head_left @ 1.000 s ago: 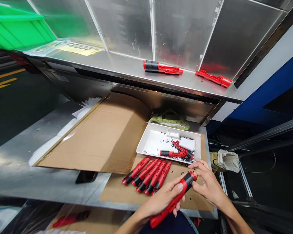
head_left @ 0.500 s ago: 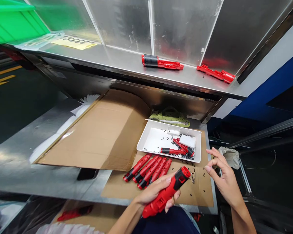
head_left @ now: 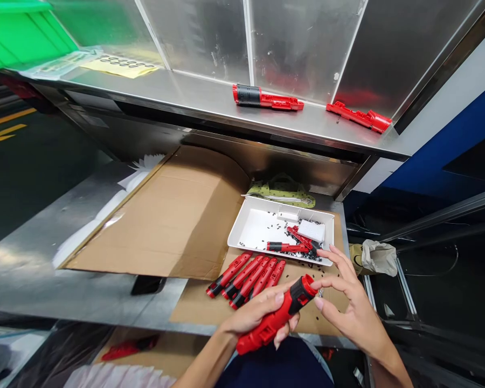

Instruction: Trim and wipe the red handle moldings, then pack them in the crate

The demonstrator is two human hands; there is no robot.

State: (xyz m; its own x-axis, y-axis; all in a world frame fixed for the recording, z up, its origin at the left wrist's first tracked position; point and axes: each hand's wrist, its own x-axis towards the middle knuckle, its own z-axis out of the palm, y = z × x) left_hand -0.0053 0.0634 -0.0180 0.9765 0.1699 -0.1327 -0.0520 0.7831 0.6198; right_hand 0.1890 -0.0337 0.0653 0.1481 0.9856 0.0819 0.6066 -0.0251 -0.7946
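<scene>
A red and black plastic tool housing (head_left: 271,319) lies tilted in my left hand (head_left: 262,313), its round open end up and to the right. The fingers wrap round its middle. My right hand (head_left: 353,302) is spread, with the index fingertip at the rim of that end; I cannot tell whether it goes inside. Its thumb stays apart from the housing. Several similar red and black housings (head_left: 250,277) lie side by side just beyond my left hand. Behind them stands a white tray (head_left: 250,229) with small black parts, red pieces and a white block (head_left: 311,230).
A large cardboard sheet (head_left: 157,215) covers the bench's left part, with a phone (head_left: 147,284) at its front edge. Two red pieces (head_left: 267,99) rest on the steel shelf (head_left: 194,91), near a green bin (head_left: 20,37) at far left. A bag (head_left: 378,257) stands right.
My right hand has moved left from beside the tray to the open end of the tool housing. My left hand keeps its hold, almost unmoved.
</scene>
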